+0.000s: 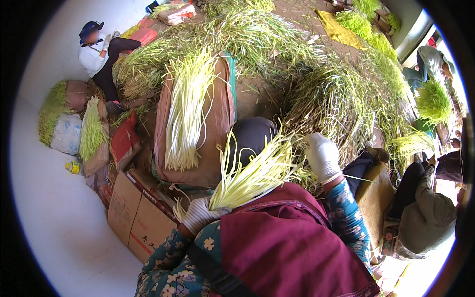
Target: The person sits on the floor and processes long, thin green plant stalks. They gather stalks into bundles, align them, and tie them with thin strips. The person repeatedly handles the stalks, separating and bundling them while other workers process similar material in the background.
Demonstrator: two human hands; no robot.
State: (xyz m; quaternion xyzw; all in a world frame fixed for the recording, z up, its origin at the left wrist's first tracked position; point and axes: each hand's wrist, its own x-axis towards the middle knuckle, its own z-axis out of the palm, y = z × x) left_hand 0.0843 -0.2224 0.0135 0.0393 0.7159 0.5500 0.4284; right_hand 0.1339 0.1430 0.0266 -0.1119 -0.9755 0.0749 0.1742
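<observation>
My left hand [202,215], in a striped white glove, grips the lower end of a bunch of pale yellow blanched chives [256,170]. The loose leaves fan out across my lap, over the maroon apron [274,237] and my dark knee [252,135]. To the right of the leaf tips, apart from the bunch, my gloved right hand [323,157] is raised with its fingers curled. Whether anything is between those fingers is hidden. Before me, a sorted bundle of chives [187,115] lies on a brown sack-covered stand [217,148].
Heaps of green-yellow leaves [256,37] and dry trimmings [326,107] cover the floor. A cardboard box [139,215] stands at my left, near a red sack [124,141] and a bottle [73,167]. One person [92,55] sits by the wall; others [423,215] sit at right.
</observation>
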